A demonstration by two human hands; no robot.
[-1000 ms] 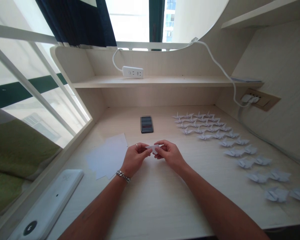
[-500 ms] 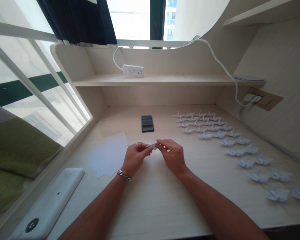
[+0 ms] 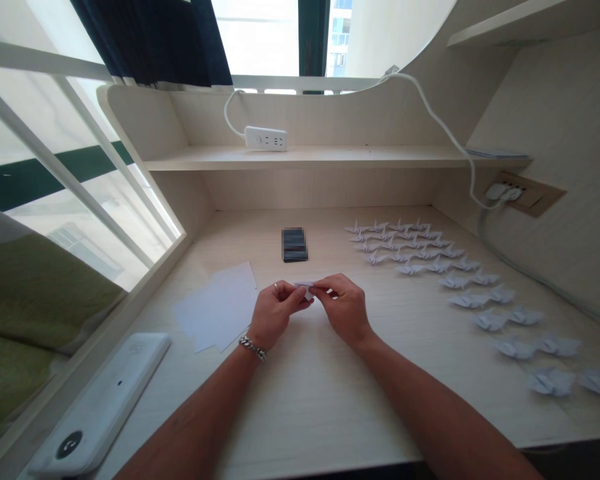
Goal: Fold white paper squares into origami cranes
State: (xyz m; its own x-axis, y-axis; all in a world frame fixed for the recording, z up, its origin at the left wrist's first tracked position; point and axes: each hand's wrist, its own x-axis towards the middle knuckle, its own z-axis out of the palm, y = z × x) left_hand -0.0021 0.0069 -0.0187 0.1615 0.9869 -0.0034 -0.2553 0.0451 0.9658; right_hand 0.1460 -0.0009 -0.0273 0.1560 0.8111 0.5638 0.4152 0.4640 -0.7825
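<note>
Just above the wooden desk [image 3: 310, 393], my left hand [image 3: 275, 313] and my right hand [image 3: 343, 307] meet at the middle and pinch a small folded white paper piece [image 3: 304, 287] between their fingertips. Both hands are closed on it, and the fingers hide most of the paper. A ring shows on my left hand and a chain bracelet on that wrist. A loose pile of white paper sheets [image 3: 217, 310] lies flat just left of my left hand.
Two rows of several white paper cranes [image 3: 460, 287] run from the back middle to the front right edge. A dark phone [image 3: 295, 245] lies behind my hands. A white flat device [image 3: 105, 400] sits front left, a power strip [image 3: 265, 139] on the shelf, and a wall socket [image 3: 523, 191] at right.
My hands have closed in on each other, and the paper piece now shows less between the fingers. The view has shifted slightly.
</note>
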